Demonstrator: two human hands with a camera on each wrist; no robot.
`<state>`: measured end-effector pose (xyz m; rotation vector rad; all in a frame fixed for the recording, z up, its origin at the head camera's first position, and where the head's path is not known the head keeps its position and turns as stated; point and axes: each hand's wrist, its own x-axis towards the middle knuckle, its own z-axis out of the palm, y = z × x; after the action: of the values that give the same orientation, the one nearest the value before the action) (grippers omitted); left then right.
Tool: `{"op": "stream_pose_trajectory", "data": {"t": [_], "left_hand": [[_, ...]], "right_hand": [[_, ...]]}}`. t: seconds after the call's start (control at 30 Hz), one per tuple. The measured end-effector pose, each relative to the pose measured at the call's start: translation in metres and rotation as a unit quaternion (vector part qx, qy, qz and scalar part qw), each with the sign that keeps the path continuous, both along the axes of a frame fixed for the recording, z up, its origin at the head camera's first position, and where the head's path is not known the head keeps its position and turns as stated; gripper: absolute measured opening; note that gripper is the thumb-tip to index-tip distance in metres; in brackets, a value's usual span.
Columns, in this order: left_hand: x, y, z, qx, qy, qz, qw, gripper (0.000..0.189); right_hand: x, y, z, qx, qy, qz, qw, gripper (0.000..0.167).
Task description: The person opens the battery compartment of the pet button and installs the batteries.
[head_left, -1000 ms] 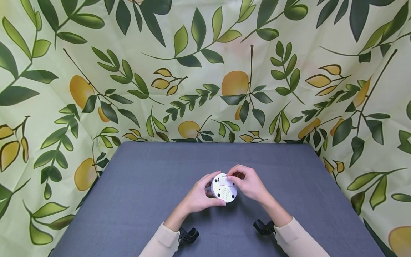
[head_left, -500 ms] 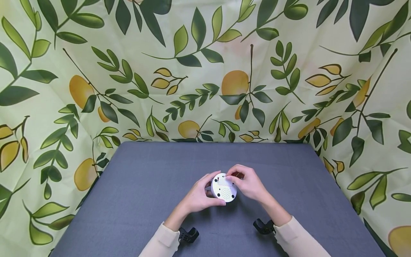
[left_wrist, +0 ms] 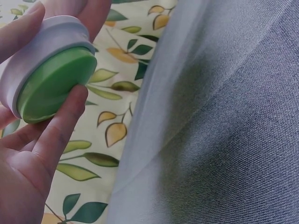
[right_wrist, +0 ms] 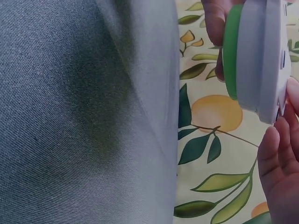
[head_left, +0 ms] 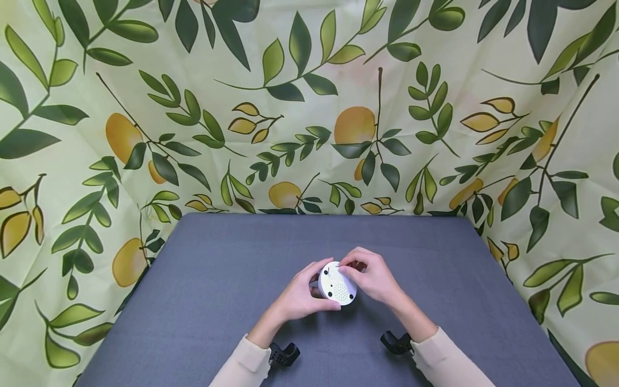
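A round buzzer button [head_left: 336,287] is held above the table, its white underside with speaker holes and dark feet facing the head camera. Its green cap [left_wrist: 58,86] shows in the left wrist view. My left hand [head_left: 302,293] grips the body by its rim, thumb at the near side and fingers round the far side, with one fingertip against the green cap. My right hand [head_left: 372,274] has thumb and fingertips at the far right of the underside, pinching the edge of the battery cover [right_wrist: 281,103], which juts slightly from the base. The fingers partly hide the cover.
The buzzer is over a table with a grey-blue cloth [head_left: 232,252]. Leaf-and-fruit patterned fabric [head_left: 300,123] hangs behind and at both sides. Black wrist mounts [head_left: 284,355] sit on both wrists near the light sleeves [head_left: 244,363].
My right fingertips have shifted slightly left across the underside. The dark gap beside the battery cover has narrowed to a thin line. My left hand keeps its grip.
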<state>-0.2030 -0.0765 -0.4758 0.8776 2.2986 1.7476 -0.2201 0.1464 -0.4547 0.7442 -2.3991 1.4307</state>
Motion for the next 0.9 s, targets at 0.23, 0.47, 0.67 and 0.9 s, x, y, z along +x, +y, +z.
{"op": "stream_pose_trajectory", "data": {"t": [0.23,0.47,0.67,0.9], "left_hand": [[-0.001,0.0,-0.001,0.0,0.005,0.001,1.0,0.089],[0.0,0.0,0.0,0.007,0.004,0.002,1.0,0.089],[0.0,0.0,0.001,0.012,0.003,0.0,0.9999,0.09],[0.001,0.001,0.0,0.018,-0.002,-0.004,0.9998,0.089]], "right_hand": [[-0.003,0.002,-0.003,-0.008,-0.048,-0.031,0.9983,0.012],[-0.004,0.004,-0.004,-0.01,-0.141,-0.022,0.9897,0.018],[-0.005,0.005,-0.009,-0.047,-0.182,0.001,0.9822,0.019],[-0.003,0.002,-0.012,-0.112,-0.218,0.023,0.9693,0.022]]}}
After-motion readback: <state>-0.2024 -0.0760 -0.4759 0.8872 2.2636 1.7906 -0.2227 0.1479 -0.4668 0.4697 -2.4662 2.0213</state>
